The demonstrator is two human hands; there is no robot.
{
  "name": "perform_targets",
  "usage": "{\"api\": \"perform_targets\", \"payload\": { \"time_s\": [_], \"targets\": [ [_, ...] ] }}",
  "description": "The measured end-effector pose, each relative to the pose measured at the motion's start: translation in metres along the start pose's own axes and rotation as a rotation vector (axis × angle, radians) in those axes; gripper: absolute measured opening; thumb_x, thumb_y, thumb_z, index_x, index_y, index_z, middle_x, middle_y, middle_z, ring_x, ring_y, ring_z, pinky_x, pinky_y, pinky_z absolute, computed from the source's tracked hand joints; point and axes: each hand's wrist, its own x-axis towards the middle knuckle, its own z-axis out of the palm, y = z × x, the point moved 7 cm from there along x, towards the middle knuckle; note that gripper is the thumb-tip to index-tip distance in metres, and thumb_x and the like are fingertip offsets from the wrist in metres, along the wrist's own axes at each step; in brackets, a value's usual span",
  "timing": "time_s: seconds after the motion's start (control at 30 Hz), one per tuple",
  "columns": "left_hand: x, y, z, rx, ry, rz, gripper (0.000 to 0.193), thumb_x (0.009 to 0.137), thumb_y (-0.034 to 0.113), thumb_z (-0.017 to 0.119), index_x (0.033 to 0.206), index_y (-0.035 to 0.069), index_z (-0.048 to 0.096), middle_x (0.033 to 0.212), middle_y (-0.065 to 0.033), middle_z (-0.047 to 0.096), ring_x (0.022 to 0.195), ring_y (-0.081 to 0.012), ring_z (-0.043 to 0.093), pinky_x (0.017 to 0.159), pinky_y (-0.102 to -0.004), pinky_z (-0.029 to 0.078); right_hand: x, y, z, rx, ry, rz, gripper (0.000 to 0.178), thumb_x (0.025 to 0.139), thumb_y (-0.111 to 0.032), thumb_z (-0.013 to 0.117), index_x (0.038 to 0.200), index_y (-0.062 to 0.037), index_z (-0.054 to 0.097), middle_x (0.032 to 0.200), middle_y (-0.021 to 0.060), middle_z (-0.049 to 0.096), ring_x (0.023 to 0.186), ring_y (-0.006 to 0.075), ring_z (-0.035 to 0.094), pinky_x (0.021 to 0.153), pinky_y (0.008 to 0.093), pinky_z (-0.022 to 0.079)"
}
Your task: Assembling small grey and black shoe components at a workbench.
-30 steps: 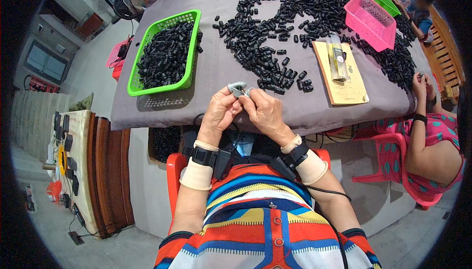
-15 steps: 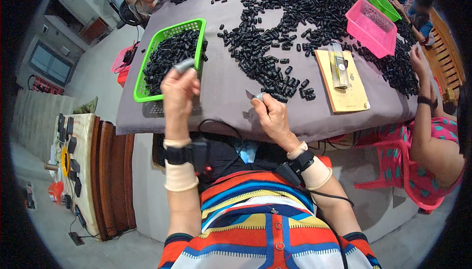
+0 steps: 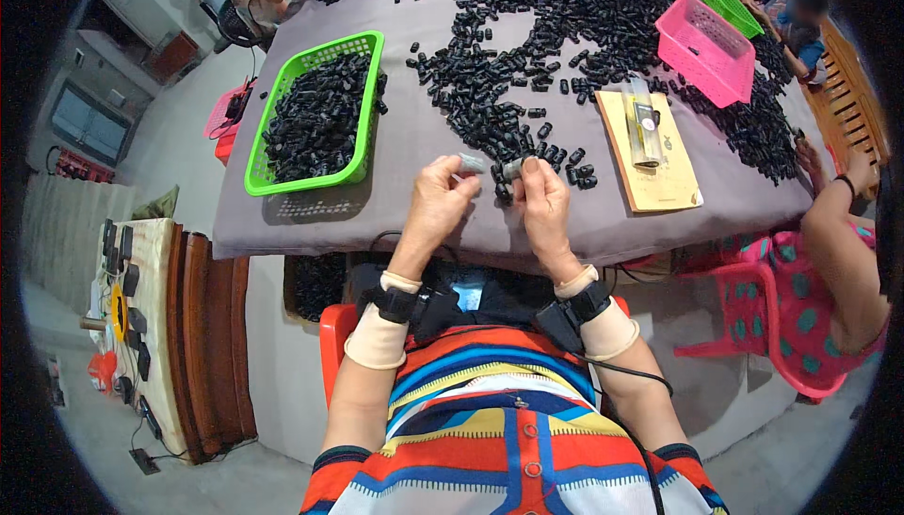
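Note:
My left hand (image 3: 439, 199) is over the near part of the table, partly curled, its thumb and grey-wrapped fingertip (image 3: 471, 165) slightly apart. Nothing shows between them. Just to its right, my right hand (image 3: 543, 206) is closed in a pinch, with a grey wrapping (image 3: 513, 168) at the fingertips; what it holds is hidden. Both are at the near edge of a spread of small black ribbed cylindrical pieces (image 3: 490, 124). At the left stands a green plastic basket (image 3: 375, 91), filled with similar black pieces (image 3: 320, 124).
A yellowish pad (image 3: 667, 190) with a clear case (image 3: 644, 129) on it lies right of my hands. Beyond are a pink basket (image 3: 702, 54) and another green basket (image 3: 730, 7). Co-workers sit at the right and far left. A cable runs along my right forearm.
My left hand has come away from the green basket, rightward to beside my right hand. My right hand has shifted slightly right; the thin dark pointed piece at its fingertips no longer shows clearly.

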Motion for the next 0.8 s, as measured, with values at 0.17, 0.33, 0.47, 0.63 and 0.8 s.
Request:
{"api": "perform_targets", "payload": {
  "time_s": [0.17,0.33,0.47,0.63,0.8],
  "targets": [
    [0.000,-0.001,0.020,0.107,0.020,0.073,0.013,0.077,0.007,0.062,0.088,0.000,0.062,0.072,-0.0057,0.061,0.058,-0.0097,0.057,0.051,-0.0239,0.046,0.006,0.002,-0.006,0.001,0.015,-0.009,0.036,0.094,-0.031,0.046,0.067,-0.0073,0.046,0.056,-0.0054,0.041,0.050,0.0022,0.034,0.044,0.0197,0.028],
    [-0.006,0.019,0.038,0.458,0.127,0.162,0.020,0.066,0.008,0.066,0.077,-0.001,0.051,0.076,-0.0184,0.054,0.072,-0.0362,0.055,0.064,-0.0430,0.045,0.007,0.006,-0.006,0.024,0.008,-0.065,0.033,0.093,-0.031,0.047,0.069,-0.0087,0.047,0.058,-0.0059,0.042,0.049,0.0015,0.034,0.044,0.0181,0.027],
    [-0.006,0.020,0.039,0.499,0.129,0.197,0.021,0.066,0.005,0.064,0.079,-0.001,0.048,0.076,-0.0193,0.053,0.075,-0.0384,0.054,0.065,-0.0449,0.043,0.004,0.006,-0.004,-0.025,-0.011,-0.038,0.035,0.093,-0.030,0.048,0.068,-0.0064,0.046,0.056,-0.0039,0.042,0.051,0.0033,0.036,0.045,0.0213,0.030],
    [-0.012,0.017,0.039,0.478,0.030,0.126,0.020,0.066,0.004,0.063,0.079,-0.001,0.049,0.079,-0.0195,0.053,0.077,-0.0390,0.053,0.066,-0.0454,0.043,0.003,0.010,-0.004,-0.122,-0.020,-0.054,0.035,0.092,-0.030,0.050,0.069,-0.0033,0.046,0.054,-0.0010,0.043,0.052,0.0054,0.038,0.045,0.0254,0.033],
    [-0.021,0.019,0.036,0.488,0.083,0.264,0.015,0.068,0.004,0.062,0.074,-0.003,0.050,0.074,-0.0174,0.053,0.067,-0.0348,0.054,0.059,-0.0401,0.043,0.000,0.004,0.000,-0.183,-0.053,-0.091,0.034,0.091,-0.028,0.051,0.069,-0.0022,0.047,0.054,0.0013,0.046,0.054,0.0064,0.038,0.046,0.0273,0.034]
  ]
}}
